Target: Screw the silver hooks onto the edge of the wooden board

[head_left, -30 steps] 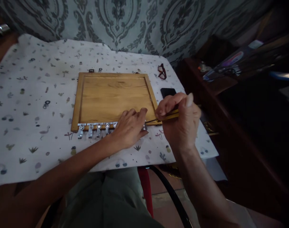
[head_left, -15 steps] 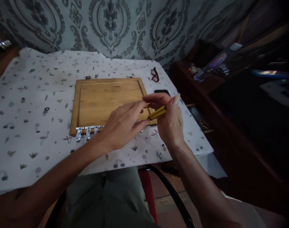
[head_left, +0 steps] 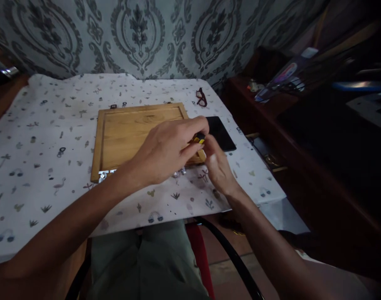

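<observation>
A framed wooden panel [head_left: 124,133] lies flat on the patterned tablecloth, with metal hinges [head_left: 103,176] along its near edge. Over its right part, my left hand [head_left: 168,148] has its fingers closed around a yellow and black tool [head_left: 199,139], of which only a short piece shows. Just to the right, my right hand [head_left: 218,166] is beside the tool, its fingertips close to my left fingers and partly hidden behind them. Whether it also grips the tool is not clear.
A black flat device [head_left: 221,133] lies right of the panel. Dark red glasses [head_left: 201,97] rest behind it. At the right, a dark red cabinet [head_left: 259,104] bears a bottle [head_left: 284,77]. A patterned curtain [head_left: 174,37] hangs behind the table.
The yellow tool has passed from my right hand into my left. My right hand has moved slightly down, and more of the black device now shows.
</observation>
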`<state>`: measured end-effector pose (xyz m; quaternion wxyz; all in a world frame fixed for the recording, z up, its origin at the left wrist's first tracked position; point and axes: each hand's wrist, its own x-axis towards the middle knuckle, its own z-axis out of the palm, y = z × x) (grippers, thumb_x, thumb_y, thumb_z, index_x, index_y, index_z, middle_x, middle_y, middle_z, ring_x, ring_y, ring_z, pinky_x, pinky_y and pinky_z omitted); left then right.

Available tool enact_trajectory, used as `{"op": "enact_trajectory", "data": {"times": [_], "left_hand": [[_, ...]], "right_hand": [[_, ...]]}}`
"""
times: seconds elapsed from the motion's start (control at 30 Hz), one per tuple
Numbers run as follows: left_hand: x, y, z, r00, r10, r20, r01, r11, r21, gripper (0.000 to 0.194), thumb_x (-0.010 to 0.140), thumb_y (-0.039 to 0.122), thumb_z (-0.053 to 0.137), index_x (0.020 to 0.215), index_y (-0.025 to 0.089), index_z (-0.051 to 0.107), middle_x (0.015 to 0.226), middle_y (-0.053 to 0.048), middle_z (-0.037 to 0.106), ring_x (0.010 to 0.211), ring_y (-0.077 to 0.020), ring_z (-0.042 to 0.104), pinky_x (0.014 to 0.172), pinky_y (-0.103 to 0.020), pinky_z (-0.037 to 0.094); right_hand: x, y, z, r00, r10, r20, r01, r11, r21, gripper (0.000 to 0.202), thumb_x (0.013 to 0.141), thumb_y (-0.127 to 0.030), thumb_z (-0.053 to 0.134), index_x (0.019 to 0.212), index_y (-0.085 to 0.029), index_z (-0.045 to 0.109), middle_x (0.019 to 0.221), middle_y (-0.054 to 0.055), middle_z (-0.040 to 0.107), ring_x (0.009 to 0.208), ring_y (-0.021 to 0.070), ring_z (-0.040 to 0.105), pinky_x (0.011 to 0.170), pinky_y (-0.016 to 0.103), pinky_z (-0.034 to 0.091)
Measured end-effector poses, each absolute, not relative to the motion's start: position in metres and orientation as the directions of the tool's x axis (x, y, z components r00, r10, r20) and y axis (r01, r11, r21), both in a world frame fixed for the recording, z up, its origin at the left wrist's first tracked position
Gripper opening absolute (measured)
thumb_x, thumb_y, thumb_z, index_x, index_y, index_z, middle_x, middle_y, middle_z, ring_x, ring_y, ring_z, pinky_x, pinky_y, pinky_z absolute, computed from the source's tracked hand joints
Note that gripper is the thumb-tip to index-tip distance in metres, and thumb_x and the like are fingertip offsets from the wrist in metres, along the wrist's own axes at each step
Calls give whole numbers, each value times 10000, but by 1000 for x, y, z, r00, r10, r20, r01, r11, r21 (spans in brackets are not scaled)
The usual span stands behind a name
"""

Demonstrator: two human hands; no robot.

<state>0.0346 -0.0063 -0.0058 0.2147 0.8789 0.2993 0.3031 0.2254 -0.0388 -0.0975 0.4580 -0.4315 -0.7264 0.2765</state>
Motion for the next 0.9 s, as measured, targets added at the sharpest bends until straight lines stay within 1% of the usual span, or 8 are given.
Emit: {"op": "enact_trajectory", "data": {"times": [0.03,0.1,0.2,0.3,0.43,0.63,0.77,0.9], "left_hand": [[33,-5,-5,640,657,398,405,-729,552,186,925,70,599,1037,205,660,981,-9,760,888,-198,719,776,-342,559],[30,-3,-5,645,649,404,407,-739,537,164,934,97,608,1052,197,661,967,-11,760,825,-175,708,762,-326,554],[28,-1,-6,638,644,422,406,-747,526,164,936,111,610,1065,200,659,996,-19,761,805,-167,706,764,-322,563],[28,0,-5,644,650,403,415,-740,530,162,942,117,607,1062,214,657,980,-17,755,818,-180,715,776,-334,574],[28,0,-2,651,668,361,437,-718,541,151,956,134,605,1068,224,652,948,-14,741,827,-196,725,792,-349,579],[31,1,-2,649,683,335,437,-695,571,145,960,139,620,1068,233,640,936,-3,728,860,-215,741,831,-371,581],[33,1,-2,647,680,344,409,-691,596,165,941,97,627,1023,240,627,980,-8,753,864,-213,735,809,-371,579],[33,1,-1,647,679,347,404,-692,599,170,931,98,635,1000,254,627,961,-3,754,845,-208,726,771,-361,573]], "right_hand": [[231,-41,-103,-264,882,391,372,467,-802,770,960,-794,425,1526,-273,449,1508,121,575,1407,366,570,1187,611,473],[240,-43,-115,-330,895,299,418,423,-804,850,874,-758,643,1537,-270,435,1529,144,550,1423,393,546,1184,632,467],[244,-44,-127,-380,897,226,498,404,-767,908,798,-680,790,1534,-278,441,1498,162,553,1412,410,538,1170,662,464],[245,-42,-133,-399,884,243,503,433,-748,877,812,-645,794,1537,-302,441,1475,159,563,1401,414,540,1163,683,460],[247,-43,-136,-396,882,257,506,443,-740,774,871,-562,775,1528,-319,446,1450,144,597,1392,390,560,1180,668,452],[248,-46,-140,-348,903,250,481,401,-779,680,895,-516,771,1474,-292,493,1423,144,622,1303,345,625,1101,619,535],[247,-46,-139,-332,916,224,492,371,-788,606,916,-491,754,1434,-268,531,1366,152,661,1248,340,656,1047,605,568],[246,-47,-137,-317,919,236,504,374,-778,596,908,-488,762,1419,-261,555,1325,146,687,1210,346,676,1033,606,573]]}}
